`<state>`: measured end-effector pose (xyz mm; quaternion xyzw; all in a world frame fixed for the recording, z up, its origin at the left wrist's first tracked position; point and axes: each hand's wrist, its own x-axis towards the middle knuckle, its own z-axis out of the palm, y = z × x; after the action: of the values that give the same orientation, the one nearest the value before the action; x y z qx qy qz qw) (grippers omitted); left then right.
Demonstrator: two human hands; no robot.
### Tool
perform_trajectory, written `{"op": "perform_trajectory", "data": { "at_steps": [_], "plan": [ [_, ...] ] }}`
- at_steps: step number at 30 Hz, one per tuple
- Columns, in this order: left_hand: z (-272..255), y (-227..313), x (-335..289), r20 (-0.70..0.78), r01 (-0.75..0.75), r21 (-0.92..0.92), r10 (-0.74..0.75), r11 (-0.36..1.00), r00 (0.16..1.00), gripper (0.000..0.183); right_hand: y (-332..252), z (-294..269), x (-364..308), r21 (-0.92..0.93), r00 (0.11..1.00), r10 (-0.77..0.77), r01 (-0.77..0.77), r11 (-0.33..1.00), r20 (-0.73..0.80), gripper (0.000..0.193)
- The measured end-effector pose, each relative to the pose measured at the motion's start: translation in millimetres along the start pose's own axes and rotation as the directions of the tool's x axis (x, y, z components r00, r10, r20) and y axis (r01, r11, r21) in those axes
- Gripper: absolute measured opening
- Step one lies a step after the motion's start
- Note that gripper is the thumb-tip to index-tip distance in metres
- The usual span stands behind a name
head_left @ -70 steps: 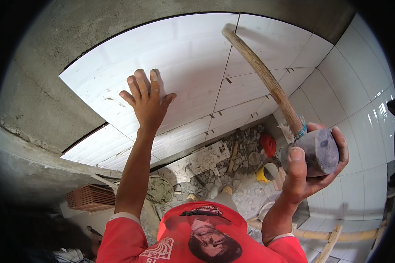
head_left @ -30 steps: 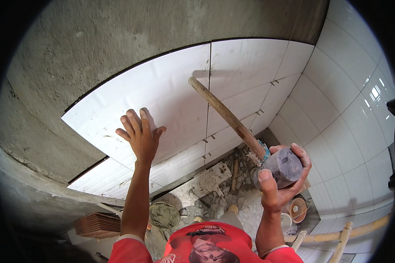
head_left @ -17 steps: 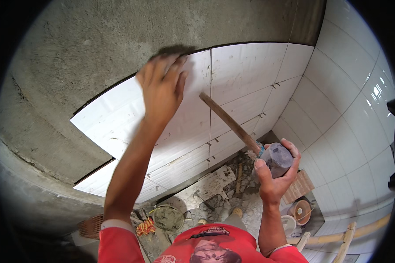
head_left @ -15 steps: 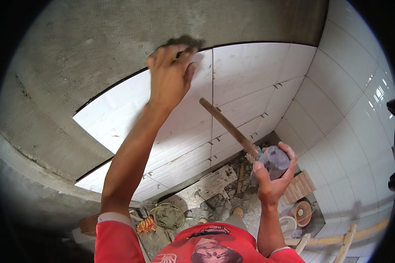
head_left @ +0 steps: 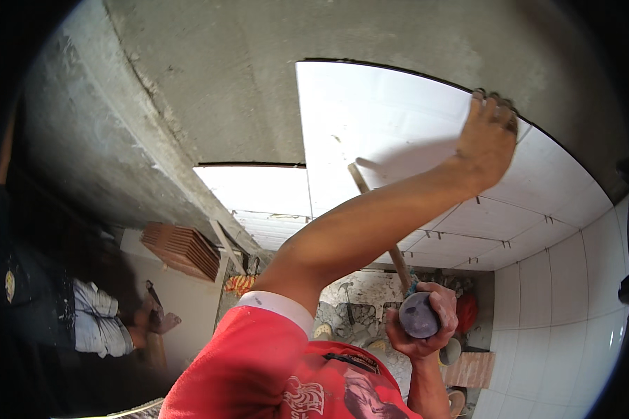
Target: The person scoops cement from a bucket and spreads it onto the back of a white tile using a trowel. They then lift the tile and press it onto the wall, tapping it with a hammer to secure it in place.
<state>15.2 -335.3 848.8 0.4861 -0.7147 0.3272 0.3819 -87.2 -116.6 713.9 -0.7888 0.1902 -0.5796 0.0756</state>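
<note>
My left hand rests at the upper edge of a large white wall tile, its fingers stretched over the rim beside the joint with the neighbouring tile. Nothing shows in its grasp. Lower down, my right hand is closed round the rounded dark-grey head of a mallet. The wooden handle points up toward the tile and passes behind my left forearm, which hides its middle part. More white tiles sit in the rows below.
Bare grey cement wall rises above the tiles. At the left another person in pale shorts holds a dark tool near a stack of brown tiles. Rubble and a hammer lie below; a bucket stands at lower right.
The view has swung left, bringing the other person and the brown stack into sight. My left arm now crosses in front of the mallet handle; that hand remains at the tile's upper edge.
</note>
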Motion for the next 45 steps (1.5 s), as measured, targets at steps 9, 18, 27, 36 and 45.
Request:
{"op": "perform_trajectory", "data": {
  "at_steps": [9, 18, 27, 36, 45],
  "plan": [
    [-45, -5, 19, 0.45, -0.03, -0.012, 0.032, 0.999, 0.893, 0.046, -7, 27, 11, -0.068, 0.995, -0.07, 0.075, 0.995, 0.069, 0.075],
    [-34, 4, 13, 0.292, 0.053, 0.083, -0.075, 0.995, 0.953, 0.043, -14, 19, 18, -0.089, 0.997, -0.065, 0.068, 0.994, 0.04, 0.074],
    [-39, 12, 25, 0.442, 0.076, 0.019, -0.076, 0.997, 0.894, 0.045, -19, 17, 23, -0.163, 0.996, -0.044, 0.056, 0.985, 0.082, 0.077],
    [-35, -4, 12, 0.162, 0.095, -0.233, -0.057, 0.968, 0.985, 0.04, -16, 22, 16, -0.166, 0.995, -0.076, 0.086, 0.982, 0.067, 0.079],
    [-85, -100, -213, -0.249, 0.653, -0.484, -0.807, 0.583, 0.536, 0.022, -8, 11, 19, -0.065, 0.998, -0.037, 0.041, 0.997, 0.059, 0.084]
  ]
}}
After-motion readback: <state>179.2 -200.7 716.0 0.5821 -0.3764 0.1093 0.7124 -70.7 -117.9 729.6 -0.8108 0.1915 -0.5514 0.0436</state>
